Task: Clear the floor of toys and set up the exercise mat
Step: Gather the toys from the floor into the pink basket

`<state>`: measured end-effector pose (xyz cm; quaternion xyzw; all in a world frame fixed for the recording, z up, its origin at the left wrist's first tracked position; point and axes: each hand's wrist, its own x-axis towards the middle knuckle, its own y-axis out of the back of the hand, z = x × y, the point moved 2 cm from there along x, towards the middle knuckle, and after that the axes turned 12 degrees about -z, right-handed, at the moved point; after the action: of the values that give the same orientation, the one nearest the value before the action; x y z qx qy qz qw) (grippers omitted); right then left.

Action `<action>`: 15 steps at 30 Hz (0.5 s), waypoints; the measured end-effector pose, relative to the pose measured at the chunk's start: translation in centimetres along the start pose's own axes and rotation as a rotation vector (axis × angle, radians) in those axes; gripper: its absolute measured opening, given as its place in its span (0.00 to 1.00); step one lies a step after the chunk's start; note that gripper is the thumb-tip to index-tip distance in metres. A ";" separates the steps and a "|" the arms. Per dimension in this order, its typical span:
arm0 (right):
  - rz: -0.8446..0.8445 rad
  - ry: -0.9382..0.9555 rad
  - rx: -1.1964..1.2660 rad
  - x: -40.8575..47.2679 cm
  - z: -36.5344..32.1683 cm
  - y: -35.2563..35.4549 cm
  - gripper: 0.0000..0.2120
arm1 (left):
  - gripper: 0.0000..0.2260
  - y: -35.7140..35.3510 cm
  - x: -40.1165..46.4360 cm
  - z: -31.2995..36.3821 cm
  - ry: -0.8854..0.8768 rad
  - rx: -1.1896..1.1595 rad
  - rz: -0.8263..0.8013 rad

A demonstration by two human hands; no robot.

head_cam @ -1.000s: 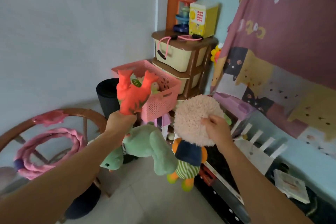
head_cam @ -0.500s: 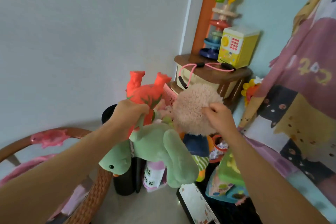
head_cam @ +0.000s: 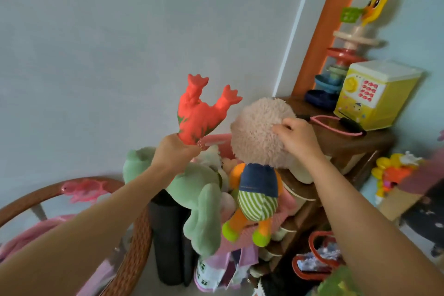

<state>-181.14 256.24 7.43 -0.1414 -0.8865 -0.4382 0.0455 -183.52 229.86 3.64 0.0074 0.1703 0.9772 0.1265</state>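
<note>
Two hands are up near the corner, both full. Her left hand [head_cam: 173, 151] grips an orange rubber toy [head_cam: 199, 113] by its lower end, feet pointing up, with a green plush [head_cam: 201, 197] dangling beneath the same fist. The right hand [head_cam: 296, 138] pinches the fluffy beige head of a doll [head_cam: 258, 175], which hangs over the pink basket [head_cam: 217, 139]. A black rolled mat [head_cam: 168, 235] stands upright below, beside the wicker chair [head_cam: 134, 255]. A yellow toy safe [head_cam: 374, 96] sits on the brown drawer unit [head_cam: 336, 137].

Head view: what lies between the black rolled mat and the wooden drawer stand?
In the head view, the pink basket heaped with toys fills the gap between black rolled mat and wooden drawer stand, with green plush and fluffy-headed doll hanging before it.
</note>
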 end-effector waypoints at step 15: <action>-0.607 0.067 -0.385 11.2 9.3 -11.7 0.15 | 0.10 -6.2 7.1 -3.9 0.293 0.409 0.411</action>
<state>-194.81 259.19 -4.93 0.1369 -0.7875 -0.5949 -0.0850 -189.12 235.96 -2.26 -0.0740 0.3747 0.9184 -0.1032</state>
